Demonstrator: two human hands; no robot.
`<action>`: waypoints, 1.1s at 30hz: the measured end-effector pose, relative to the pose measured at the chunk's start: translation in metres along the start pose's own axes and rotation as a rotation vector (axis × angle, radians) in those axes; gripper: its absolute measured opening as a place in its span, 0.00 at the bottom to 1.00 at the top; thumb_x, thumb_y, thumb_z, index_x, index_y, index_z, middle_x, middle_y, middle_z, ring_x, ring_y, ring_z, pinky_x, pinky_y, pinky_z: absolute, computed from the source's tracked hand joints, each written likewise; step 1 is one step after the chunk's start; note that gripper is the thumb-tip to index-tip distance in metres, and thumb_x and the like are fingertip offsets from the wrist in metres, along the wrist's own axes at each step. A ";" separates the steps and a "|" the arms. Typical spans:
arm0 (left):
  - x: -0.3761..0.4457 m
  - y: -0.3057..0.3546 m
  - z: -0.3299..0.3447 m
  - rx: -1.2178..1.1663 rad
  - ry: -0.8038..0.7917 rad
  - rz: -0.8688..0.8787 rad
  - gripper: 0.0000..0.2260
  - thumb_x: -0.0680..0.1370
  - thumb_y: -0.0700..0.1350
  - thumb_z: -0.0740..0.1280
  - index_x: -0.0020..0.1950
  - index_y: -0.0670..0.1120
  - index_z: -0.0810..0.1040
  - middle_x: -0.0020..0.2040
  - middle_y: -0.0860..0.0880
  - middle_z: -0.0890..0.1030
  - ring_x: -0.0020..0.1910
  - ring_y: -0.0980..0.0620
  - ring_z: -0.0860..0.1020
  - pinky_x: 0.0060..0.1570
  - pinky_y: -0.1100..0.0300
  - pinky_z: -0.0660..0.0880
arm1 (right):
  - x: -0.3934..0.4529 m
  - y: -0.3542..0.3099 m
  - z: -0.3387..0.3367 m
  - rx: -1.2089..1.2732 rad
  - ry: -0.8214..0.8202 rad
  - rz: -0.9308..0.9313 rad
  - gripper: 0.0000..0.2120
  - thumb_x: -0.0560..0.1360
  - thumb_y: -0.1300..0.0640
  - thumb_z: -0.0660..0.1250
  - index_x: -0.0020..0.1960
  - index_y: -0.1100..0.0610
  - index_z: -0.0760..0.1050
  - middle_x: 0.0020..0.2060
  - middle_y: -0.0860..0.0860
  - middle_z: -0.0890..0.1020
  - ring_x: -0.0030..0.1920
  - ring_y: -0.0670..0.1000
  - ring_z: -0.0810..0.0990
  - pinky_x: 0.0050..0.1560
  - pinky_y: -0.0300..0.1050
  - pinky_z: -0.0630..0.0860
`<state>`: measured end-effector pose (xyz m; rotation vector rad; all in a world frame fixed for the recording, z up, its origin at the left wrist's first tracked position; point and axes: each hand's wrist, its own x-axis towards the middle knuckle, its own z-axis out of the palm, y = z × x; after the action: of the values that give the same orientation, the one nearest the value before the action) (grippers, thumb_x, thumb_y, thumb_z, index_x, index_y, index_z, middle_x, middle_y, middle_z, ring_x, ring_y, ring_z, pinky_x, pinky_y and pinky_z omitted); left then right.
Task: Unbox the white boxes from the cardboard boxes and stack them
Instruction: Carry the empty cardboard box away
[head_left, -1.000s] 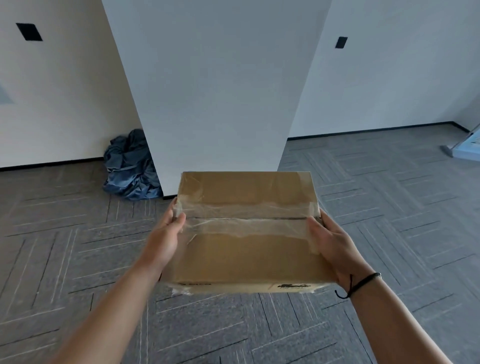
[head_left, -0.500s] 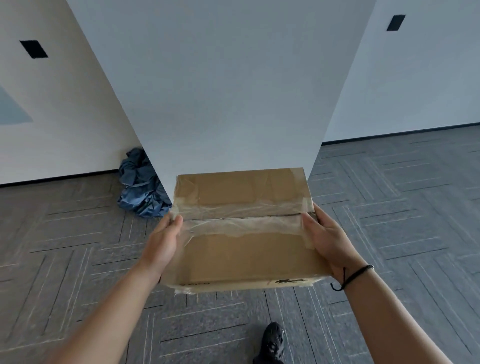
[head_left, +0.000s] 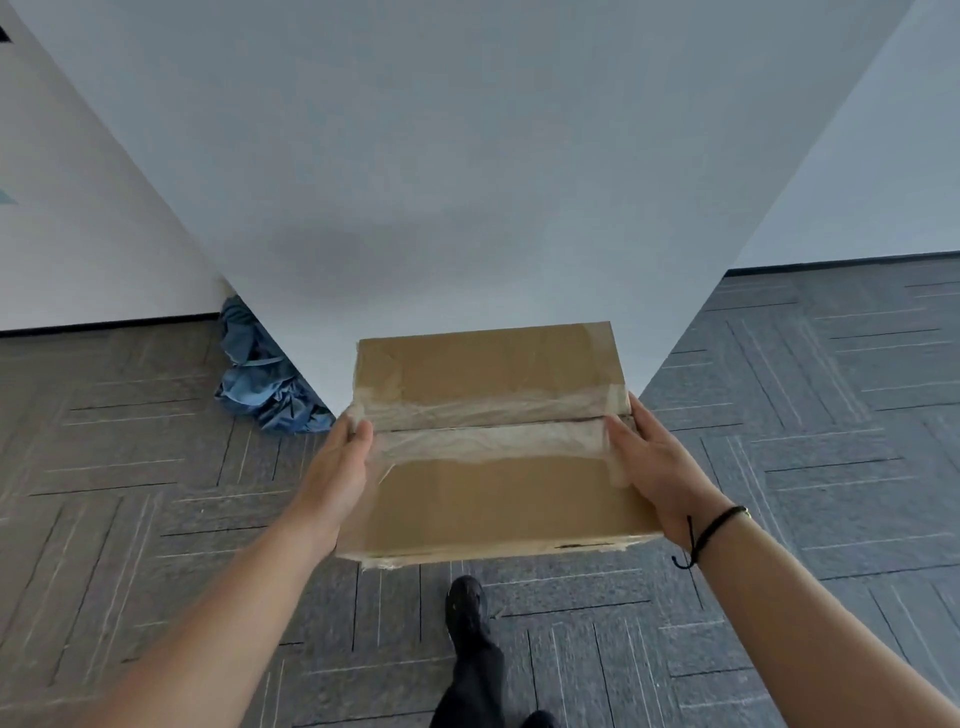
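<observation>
Both hands, left hand (head_left: 337, 475) and right hand (head_left: 657, 470), clamp the taped cardboard box (head_left: 493, 447) by its sides, carried above the carpet floor (head_left: 130, 493).

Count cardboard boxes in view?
1. The cardboard box is held off the floor between the left hand and right hand, tape across its top. Others may sit outside the frame.

- One view only, from the person's head, facing forward and down.
- Wide-angle: both forearms run in from the bottom corners to a box (head_left: 493, 447) at centre, close below the lens.
- A white pillar (head_left: 467, 156) stands near, filling the upper frame; floor (head_left: 130, 493) flanks it.
</observation>
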<state>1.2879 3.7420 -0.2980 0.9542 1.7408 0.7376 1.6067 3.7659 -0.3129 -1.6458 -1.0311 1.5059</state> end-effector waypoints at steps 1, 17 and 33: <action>0.024 -0.003 0.007 0.001 -0.021 -0.013 0.27 0.85 0.58 0.51 0.82 0.53 0.46 0.81 0.56 0.50 0.79 0.55 0.52 0.75 0.53 0.52 | 0.025 0.004 0.000 -0.013 0.001 0.011 0.19 0.83 0.48 0.60 0.72 0.35 0.67 0.60 0.46 0.82 0.54 0.52 0.84 0.55 0.56 0.83; 0.322 -0.180 0.124 -0.021 0.000 -0.261 0.23 0.84 0.59 0.54 0.71 0.43 0.67 0.71 0.49 0.70 0.70 0.50 0.67 0.64 0.55 0.61 | 0.336 0.201 0.011 -0.036 -0.116 0.266 0.20 0.83 0.46 0.59 0.73 0.29 0.62 0.64 0.43 0.79 0.59 0.50 0.82 0.53 0.53 0.83; 0.487 -0.356 0.218 -0.031 -0.119 -0.330 0.27 0.84 0.60 0.51 0.81 0.50 0.55 0.81 0.50 0.54 0.79 0.51 0.52 0.75 0.50 0.49 | 0.505 0.404 0.040 -0.240 -0.078 0.269 0.16 0.80 0.49 0.57 0.63 0.33 0.71 0.57 0.49 0.82 0.57 0.57 0.82 0.59 0.65 0.78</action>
<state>1.2958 3.9917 -0.8886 0.6536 1.7205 0.4825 1.6226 4.0252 -0.9069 -1.9719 -1.1015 1.6828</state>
